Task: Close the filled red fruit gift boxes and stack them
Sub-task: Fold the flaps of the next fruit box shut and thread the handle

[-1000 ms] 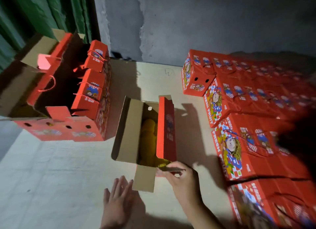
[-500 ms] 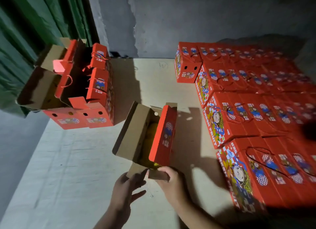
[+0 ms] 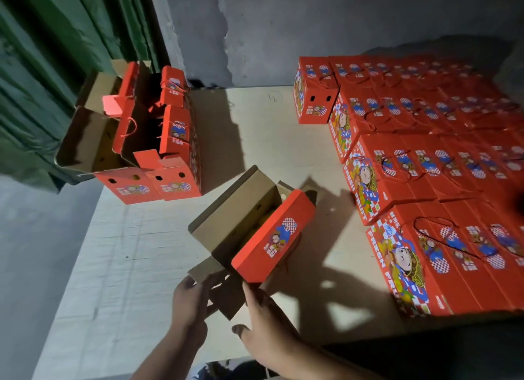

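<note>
An open red fruit gift box (image 3: 272,238) lies skewed in the middle of the pale table (image 3: 127,266). Its brown left flap (image 3: 229,206) stands up and its red right flap leans inward over the opening. Yellow fruit (image 3: 252,230) shows dimly inside. My left hand (image 3: 190,300) holds the brown near end flap (image 3: 226,297) at its left edge. My right hand (image 3: 266,317) touches the box's near end under the red flap, fingers straight and thumb spread. Several closed red boxes (image 3: 425,158) lie in tight rows on the right.
Two or three open red boxes (image 3: 158,152) with raised flaps stand at the back left, by a green curtain (image 3: 56,67). A grey wall (image 3: 283,25) runs behind. The table's left edge and front edge are close to my arms.
The red flap has tipped further inward over the opening. My right hand has let go of the end flap and straightened its fingers. My left hand stays at that flap.
</note>
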